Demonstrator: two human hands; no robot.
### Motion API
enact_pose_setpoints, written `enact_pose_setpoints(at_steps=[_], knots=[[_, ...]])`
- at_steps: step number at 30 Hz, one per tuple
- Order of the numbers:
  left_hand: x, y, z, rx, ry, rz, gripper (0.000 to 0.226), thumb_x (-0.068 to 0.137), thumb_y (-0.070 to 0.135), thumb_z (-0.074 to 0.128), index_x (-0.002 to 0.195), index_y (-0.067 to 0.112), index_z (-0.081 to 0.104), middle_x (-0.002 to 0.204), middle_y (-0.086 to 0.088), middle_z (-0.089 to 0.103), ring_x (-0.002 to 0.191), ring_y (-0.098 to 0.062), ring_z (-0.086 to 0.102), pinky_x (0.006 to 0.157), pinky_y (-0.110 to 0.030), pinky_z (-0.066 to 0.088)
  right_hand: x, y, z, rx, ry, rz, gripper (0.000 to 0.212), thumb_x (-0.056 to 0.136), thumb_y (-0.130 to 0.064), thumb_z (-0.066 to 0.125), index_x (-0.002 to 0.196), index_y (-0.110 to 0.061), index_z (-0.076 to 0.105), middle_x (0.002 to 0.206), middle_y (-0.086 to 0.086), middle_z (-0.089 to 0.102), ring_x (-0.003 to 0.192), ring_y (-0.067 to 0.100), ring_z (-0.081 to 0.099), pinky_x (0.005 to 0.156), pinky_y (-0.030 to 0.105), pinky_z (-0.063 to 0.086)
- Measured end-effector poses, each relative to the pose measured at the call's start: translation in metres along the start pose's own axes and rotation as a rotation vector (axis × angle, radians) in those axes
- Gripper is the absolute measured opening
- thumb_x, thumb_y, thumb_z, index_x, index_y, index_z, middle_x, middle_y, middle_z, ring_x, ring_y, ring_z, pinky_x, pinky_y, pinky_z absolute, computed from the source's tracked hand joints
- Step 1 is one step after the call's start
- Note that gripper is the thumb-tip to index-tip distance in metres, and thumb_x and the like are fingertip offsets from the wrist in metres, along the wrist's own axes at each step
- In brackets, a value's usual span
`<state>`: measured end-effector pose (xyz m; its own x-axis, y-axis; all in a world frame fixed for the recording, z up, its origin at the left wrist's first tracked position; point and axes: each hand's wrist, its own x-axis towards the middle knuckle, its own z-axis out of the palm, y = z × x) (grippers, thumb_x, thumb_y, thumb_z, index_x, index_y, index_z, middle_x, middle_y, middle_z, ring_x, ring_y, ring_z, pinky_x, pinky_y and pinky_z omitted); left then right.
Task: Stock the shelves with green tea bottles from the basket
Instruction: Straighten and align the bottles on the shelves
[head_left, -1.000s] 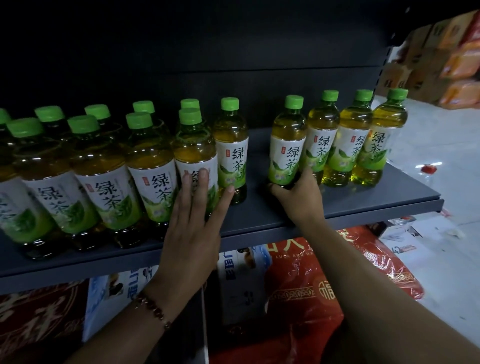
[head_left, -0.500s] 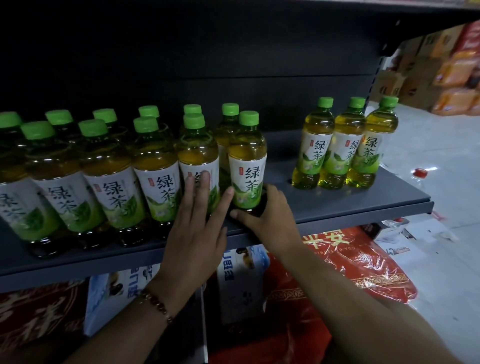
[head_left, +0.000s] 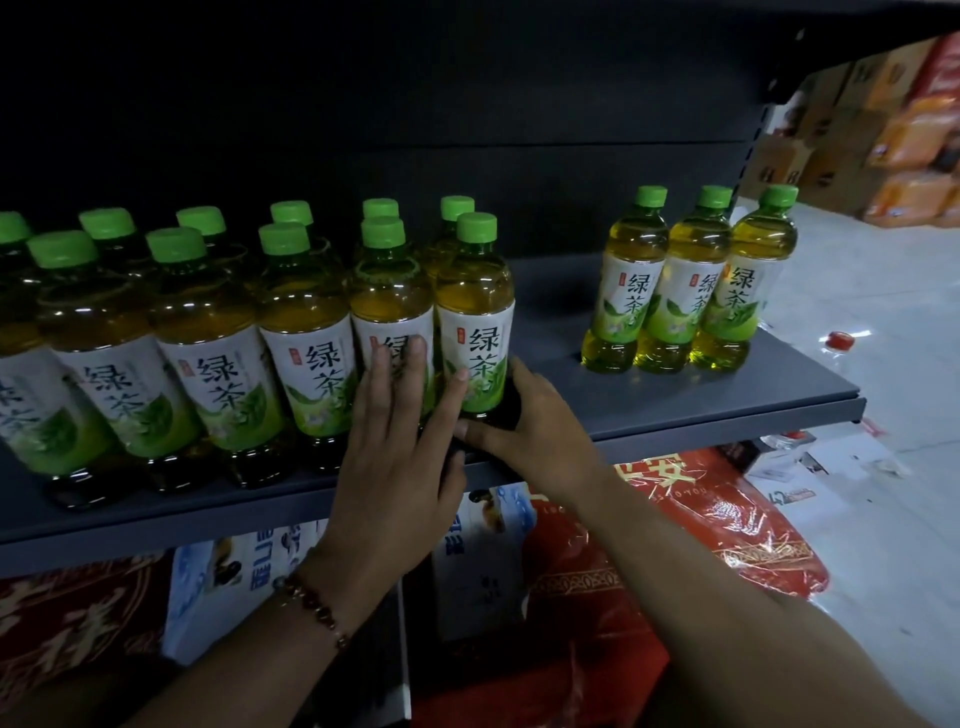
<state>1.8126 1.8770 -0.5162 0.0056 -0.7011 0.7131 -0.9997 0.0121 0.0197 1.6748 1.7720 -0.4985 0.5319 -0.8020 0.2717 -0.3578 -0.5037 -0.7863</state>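
My right hand (head_left: 535, 421) is clamped round the base of a bottle (head_left: 475, 322); my left hand (head_left: 400, 441) lies flat, fingers spread, against the neighbouring bottle (head_left: 389, 306).

red bags (head_left: 737, 525), stacked cartons (head_left: 831, 150), bead bracelet (head_left: 311, 605)

A dark grey shelf (head_left: 675, 410) runs from near left to far right, with a dark back panel behind it. On its left part stands a packed block of green-capped tea bottles (head_left: 218, 364), two rows deep, all upright. After a bare gap, three more bottles (head_left: 685, 291) stand upright side by side, touching, near the right end.
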Motion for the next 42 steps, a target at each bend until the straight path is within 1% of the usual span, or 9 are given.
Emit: enact_pose_setpoints(at_steps=[3,5,8,10,15,21,27,33,42], knots=[[0.002,0.01,0.002,0.028,0.005,0.039,0.073,0.091,0.03,0.051,0.156,0.016,0.021,0.165,-0.019,0.003,0.152,-0.039,-0.005,0.123,-0.054,0.0,-0.003,0.003,-0.034,0.097,0.084,0.125,0.088,0.08,-0.043,0.078,0.152,-0.019,0.033,0.141,-0.002,0.047,0.128,0.012,0.047,0.108,0.035,0.043],[0.006,0.019,0.006,0.035,-0.001,0.043,0.073,0.091,0.031,0.052,0.156,0.018,0.021,0.165,-0.02,0.003,0.151,-0.041,-0.004,0.122,-0.057,0.003,0.003,0.018,-0.059,0.183,0.275,0.211,0.072,0.085,-0.033,0.075,0.146,-0.018,0.041,0.137,0.0,0.053,0.122,0.016,0.054,0.104,0.039,0.048],[0.011,0.029,0.015,0.052,-0.02,0.022,0.076,0.09,0.026,0.062,0.157,0.018,0.026,0.164,-0.024,0.001,0.151,-0.043,-0.005,0.121,-0.058,0.002,0.017,0.043,-0.082,0.072,0.494,0.323,0.063,0.08,-0.042,0.072,0.134,-0.017,0.053,0.126,0.002,0.062,0.113,0.018,0.06,0.092,0.035,0.05],[0.014,0.033,0.021,0.056,-0.03,0.005,0.081,0.086,0.025,0.068,0.156,0.016,0.028,0.163,-0.026,-0.001,0.15,-0.045,-0.004,0.121,-0.059,0.003,0.028,0.052,-0.083,0.054,0.5,0.366,0.055,0.084,-0.041,0.072,0.13,-0.017,0.054,0.124,0.002,0.064,0.112,0.02,0.061,0.087,0.03,0.046],[0.016,0.032,0.027,0.057,-0.021,-0.003,0.084,0.086,0.025,0.07,0.157,0.015,0.026,0.163,-0.026,-0.004,0.15,-0.046,-0.005,0.121,-0.059,-0.001,0.05,0.061,-0.068,-0.117,0.558,0.402,0.064,0.082,-0.048,0.073,0.134,-0.018,0.05,0.131,0.008,0.059,0.118,0.031,0.058,0.096,0.044,0.05],[0.016,0.033,0.027,0.054,-0.007,-0.004,0.083,0.089,0.032,0.058,0.158,0.014,0.017,0.164,-0.024,-0.005,0.151,-0.043,-0.004,0.122,-0.055,-0.003,0.063,0.067,-0.059,-0.279,0.61,0.424,0.053,0.087,-0.035,0.073,0.128,-0.008,0.054,0.132,0.015,0.05,0.122,0.036,0.051,0.094,0.046,0.046],[0.015,0.029,0.027,0.062,0.009,0.008,0.083,0.087,0.031,0.06,0.158,0.013,0.019,0.164,-0.021,-0.005,0.151,-0.043,-0.002,0.122,-0.054,-0.003,0.06,0.064,-0.063,-0.153,0.472,0.364,0.05,0.08,-0.036,0.079,0.119,-0.01,0.06,0.115,0.01,0.066,0.108,0.029,0.062,0.091,0.043,0.052],[0.016,0.028,0.027,0.059,0.01,0.006,0.088,0.088,0.023,0.068,0.158,0.013,0.016,0.164,-0.018,-0.01,0.152,-0.04,-0.001,0.122,-0.052,-0.005,0.044,0.049,-0.053,-0.06,0.271,0.21,0.052,0.079,-0.027,0.082,0.125,-0.015,0.061,0.12,0.001,0.067,0.104,0.01,0.058,0.086,0.025,0.045],[0.015,0.03,0.027,0.089,-0.024,-0.004,0.088,0.086,0.032,0.06,0.159,0.013,0.014,0.165,-0.022,-0.003,0.152,-0.038,0.003,0.122,-0.051,-0.004,0.048,0.032,-0.023,0.015,0.216,0.093,0.052,0.079,-0.02,0.081,0.127,-0.017,0.061,0.121,0.0,0.068,0.108,0.011,0.061,0.089,0.023,0.046]])
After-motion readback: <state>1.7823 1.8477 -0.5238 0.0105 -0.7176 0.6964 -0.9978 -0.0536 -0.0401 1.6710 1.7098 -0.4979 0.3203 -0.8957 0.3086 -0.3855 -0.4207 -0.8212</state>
